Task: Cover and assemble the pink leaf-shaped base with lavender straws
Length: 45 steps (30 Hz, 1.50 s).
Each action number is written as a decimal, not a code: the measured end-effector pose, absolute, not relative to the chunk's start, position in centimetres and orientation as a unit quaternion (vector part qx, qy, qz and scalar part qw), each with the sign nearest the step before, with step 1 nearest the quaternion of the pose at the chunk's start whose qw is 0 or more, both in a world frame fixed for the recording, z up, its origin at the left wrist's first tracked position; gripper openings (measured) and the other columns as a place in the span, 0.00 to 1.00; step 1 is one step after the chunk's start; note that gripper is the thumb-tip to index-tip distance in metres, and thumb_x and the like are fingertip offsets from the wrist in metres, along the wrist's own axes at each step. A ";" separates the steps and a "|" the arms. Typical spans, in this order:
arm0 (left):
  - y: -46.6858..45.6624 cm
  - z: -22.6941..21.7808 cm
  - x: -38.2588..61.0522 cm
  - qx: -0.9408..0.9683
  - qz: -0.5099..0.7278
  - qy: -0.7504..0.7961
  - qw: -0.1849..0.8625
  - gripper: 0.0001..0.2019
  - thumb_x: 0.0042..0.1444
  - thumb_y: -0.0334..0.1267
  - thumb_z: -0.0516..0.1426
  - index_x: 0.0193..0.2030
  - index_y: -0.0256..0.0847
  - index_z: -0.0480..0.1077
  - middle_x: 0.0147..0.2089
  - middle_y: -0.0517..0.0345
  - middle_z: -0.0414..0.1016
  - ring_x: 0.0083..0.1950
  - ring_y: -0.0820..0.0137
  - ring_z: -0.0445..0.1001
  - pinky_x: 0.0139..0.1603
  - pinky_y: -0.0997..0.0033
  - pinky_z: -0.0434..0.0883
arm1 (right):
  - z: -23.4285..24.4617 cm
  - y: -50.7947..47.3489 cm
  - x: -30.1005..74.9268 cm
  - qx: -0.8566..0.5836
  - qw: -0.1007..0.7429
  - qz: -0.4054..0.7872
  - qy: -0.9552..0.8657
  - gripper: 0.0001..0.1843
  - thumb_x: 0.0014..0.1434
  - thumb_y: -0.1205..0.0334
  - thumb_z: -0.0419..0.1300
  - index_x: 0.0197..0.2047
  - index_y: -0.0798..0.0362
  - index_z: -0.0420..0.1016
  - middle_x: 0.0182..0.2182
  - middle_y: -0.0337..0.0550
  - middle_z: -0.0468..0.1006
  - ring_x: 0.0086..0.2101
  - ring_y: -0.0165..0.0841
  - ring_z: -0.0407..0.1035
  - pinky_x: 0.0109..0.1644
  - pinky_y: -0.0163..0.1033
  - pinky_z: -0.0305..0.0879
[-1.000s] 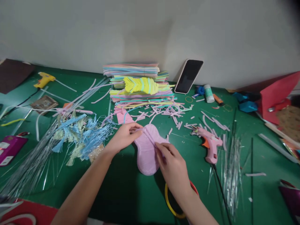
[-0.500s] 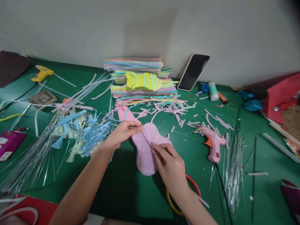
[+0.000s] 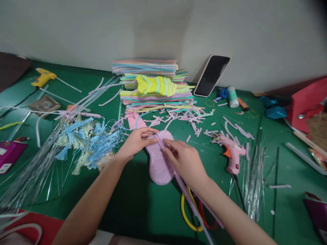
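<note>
A lilac, peanut-shaped flat piece (image 3: pixel 160 166) lies at the middle of the bench below my hands. My left hand (image 3: pixel 139 141) is closed on its upper left edge, thumb on top. My right hand (image 3: pixel 185 160) pinches a lilac pipe cleaner (image 3: pixel 184 190) against the upper part of the piece. The strip runs out under that hand toward the lower right. Yellow and red rings (image 3: pixel 184 211) lie under my right forearm. Just beyond my left hand is a flat pink piece (image 3: pixel 135 121).
Bundled pipe cleaners (image 3: pixel 145 67) and a yellow fuzzy piece (image 3: pixel 155 85) lie at the back, near a leaning phone (image 3: pixel 212 75). A pink glue gun (image 3: pixel 233 154) is at right, a yellow one (image 3: pixel 43 77) far left. Blue tassels (image 3: pixel 102 139) lie left; lilac offcuts (image 3: pixel 190 115) are scattered behind.
My right hand has slid up along the lilac piece, closer to my left hand. The pipe cleaner's long end now shows below it. The rings have shifted slightly.
</note>
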<state>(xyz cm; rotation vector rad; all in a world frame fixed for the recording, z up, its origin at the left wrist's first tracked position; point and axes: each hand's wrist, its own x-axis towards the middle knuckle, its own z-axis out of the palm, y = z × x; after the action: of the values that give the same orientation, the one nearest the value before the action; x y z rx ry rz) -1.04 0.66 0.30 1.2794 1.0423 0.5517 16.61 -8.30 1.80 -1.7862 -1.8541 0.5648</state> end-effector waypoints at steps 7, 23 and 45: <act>0.5 0.1 -0.9 0.519 0.278 0.475 0.654 0.18 0.44 0.43 0.68 0.41 0.38 0.76 0.42 0.51 0.80 0.44 0.63 0.77 0.47 0.66 0.70 | 1.4 -5.8 16.0 -0.626 0.266 0.197 -0.706 0.14 0.59 0.66 0.60 0.48 0.51 0.79 0.30 0.41 0.76 0.27 0.29 0.70 0.35 0.34 0.67; 0.2 0.3 -0.5 0.375 0.318 0.508 0.708 0.13 0.45 0.43 0.67 0.36 0.37 0.80 0.35 0.53 0.79 0.33 0.72 0.72 0.31 0.75 0.66 | 0.5 -7.9 14.6 -0.615 0.234 0.039 -0.752 0.17 0.66 0.65 0.51 0.52 0.59 0.76 0.32 0.47 0.75 0.26 0.29 0.70 0.30 0.34 0.68; 0.2 0.1 -0.3 0.418 0.351 0.503 0.671 0.15 0.36 0.40 0.71 0.32 0.37 0.80 0.34 0.54 0.80 0.38 0.67 0.75 0.44 0.68 0.70 | 0.4 -8.3 13.6 -0.639 0.235 0.043 -0.731 0.17 0.66 0.67 0.50 0.53 0.56 0.75 0.31 0.46 0.75 0.27 0.29 0.69 0.29 0.33 0.66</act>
<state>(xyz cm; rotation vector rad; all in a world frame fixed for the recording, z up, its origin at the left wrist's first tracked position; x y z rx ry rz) -0.28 0.23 0.14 0.9408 1.1326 0.7906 13.63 -8.32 0.39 -1.7551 -2.0058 0.1183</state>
